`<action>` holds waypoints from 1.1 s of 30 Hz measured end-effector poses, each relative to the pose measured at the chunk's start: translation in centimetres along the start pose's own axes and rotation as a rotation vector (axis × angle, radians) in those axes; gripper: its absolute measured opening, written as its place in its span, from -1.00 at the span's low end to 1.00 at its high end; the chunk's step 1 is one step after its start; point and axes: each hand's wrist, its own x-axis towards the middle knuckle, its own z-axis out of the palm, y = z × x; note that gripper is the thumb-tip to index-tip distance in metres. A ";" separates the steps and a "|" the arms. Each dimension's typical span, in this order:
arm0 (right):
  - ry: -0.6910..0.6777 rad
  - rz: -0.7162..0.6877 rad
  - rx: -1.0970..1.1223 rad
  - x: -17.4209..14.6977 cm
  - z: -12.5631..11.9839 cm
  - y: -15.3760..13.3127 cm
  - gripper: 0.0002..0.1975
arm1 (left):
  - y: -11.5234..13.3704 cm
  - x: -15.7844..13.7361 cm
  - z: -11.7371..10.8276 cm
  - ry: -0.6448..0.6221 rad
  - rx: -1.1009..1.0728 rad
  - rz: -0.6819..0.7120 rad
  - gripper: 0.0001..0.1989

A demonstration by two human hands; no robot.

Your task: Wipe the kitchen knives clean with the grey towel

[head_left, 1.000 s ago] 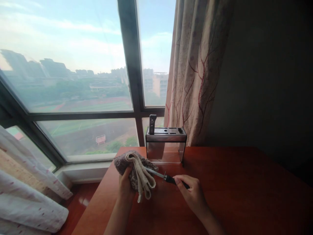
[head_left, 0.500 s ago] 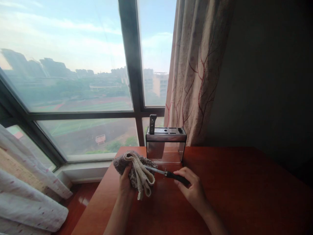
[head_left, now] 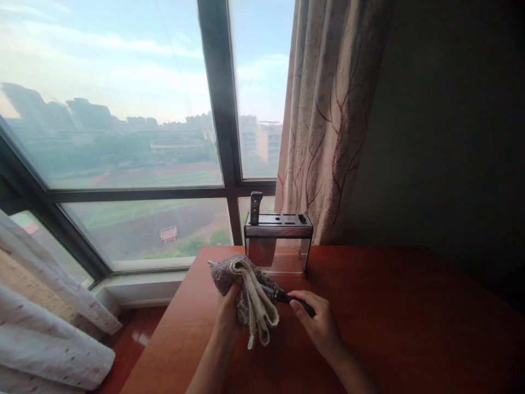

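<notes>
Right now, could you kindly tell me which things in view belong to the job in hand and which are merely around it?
In the job: cloth, held in the left hand; rod, held in the right hand, running through the cloth.

Merely around: knife stand, untouched, a handle sticking up from it; table; curtains; window.

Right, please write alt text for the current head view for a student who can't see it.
A left hand holds a folded cloth around a honing steel, whose black handle the right hand grips. Behind, a knife block with one knife stands on a reddish wooden table by a window.
</notes>
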 end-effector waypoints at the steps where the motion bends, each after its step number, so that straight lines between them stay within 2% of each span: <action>1: 0.002 0.008 0.008 -0.1 0.2 0.0 -0.74 | -0.5 -0.3 0.2 -0.010 0.010 -0.037 -0.66; 5: 0.014 0.049 0.015 -0.5 0.6 0.0 -0.75 | -2.2 -1.4 0.8 -0.066 0.063 -0.154 -0.62; 8: -0.024 0.047 0.025 -0.6 0.5 -0.3 -0.76 | -2.9 -1.7 1.0 -0.112 0.099 -0.126 -0.53; 11: -0.070 0.035 0.046 -0.6 0.4 -0.6 -0.67 | -2.7 -1.5 0.8 -0.121 0.093 -0.141 -0.52; 15: -0.104 0.068 0.058 -0.7 0.5 -0.6 -0.77 | -1.7 -1.0 0.4 -0.096 0.065 -0.177 -0.60; 19: -0.133 0.101 0.053 -0.4 -0.1 -0.6 -0.76 | -0.3 -0.3 0.0 -0.058 0.042 -0.075 -0.67; 23: -0.071 0.068 0.028 0.1 -0.9 -0.6 -0.65 | 1.1 0.5 -0.5 -0.002 0.011 0.081 -0.72; 26: -0.023 0.120 0.054 0.3 -1.0 -0.1 -0.54 | 1.9 1.0 -0.8 0.039 -0.022 0.093 -0.75; 30: -0.003 0.270 0.198 0.1 -0.5 0.6 -0.57 | 2.2 1.4 -1.0 0.058 -0.058 0.094 -0.81; 33: 0.025 0.216 0.214 -0.1 -0.2 0.4 -0.59 | 1.9 1.6 -1.2 0.046 -0.081 0.114 -0.82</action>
